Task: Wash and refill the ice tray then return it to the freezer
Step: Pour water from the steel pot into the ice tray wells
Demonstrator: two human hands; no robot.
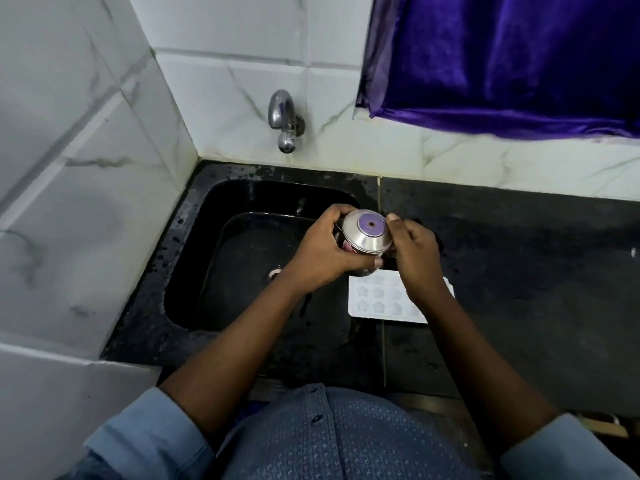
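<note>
Both hands curl on the steel container (367, 237), left hand (318, 252) round its body, right hand (414, 252) at its lid; if wet, it could slip onto the ice tray (377, 304).

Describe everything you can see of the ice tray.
The ice tray is a white, plastic-looking rectangle with rows of star-shaped moulds. It lies flat, moulds up, on the black counter just right of the sink, its left edge near the sink's rim. The right hand and forearm pass over it and hide its right part; only the counter visibly touches it. Whether the moulds hold water cannot be told.
</note>
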